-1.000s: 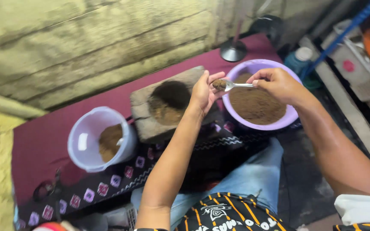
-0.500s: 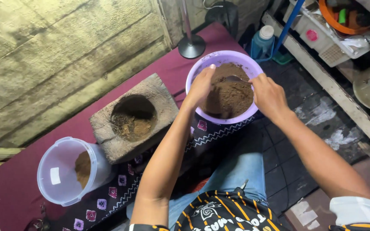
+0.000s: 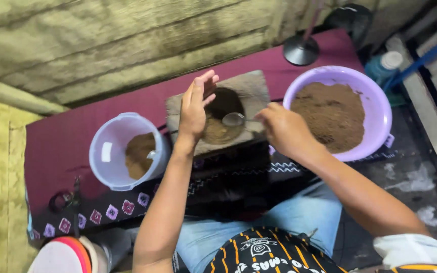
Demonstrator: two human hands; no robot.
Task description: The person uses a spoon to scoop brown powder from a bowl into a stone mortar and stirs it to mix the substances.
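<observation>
Head view: a metal spoon (image 3: 234,119) is held by the right hand (image 3: 279,129) over the hollow of a stone mortar (image 3: 218,112) at the mat's far edge. Fingers spread, the empty left hand (image 3: 195,106) is raised beside it, between a purple bowl (image 3: 378,108) and a white tub (image 3: 112,151).

Left hand (image 3: 194,107) raised upright, fingers extended and loosely together, palm turned toward the right hand (image 3: 279,130), hovering at the near-left edge of the stone mortar (image 3: 218,114); right hand closed, knuckles up, at the mortar's right edge, both forearms bare.
</observation>
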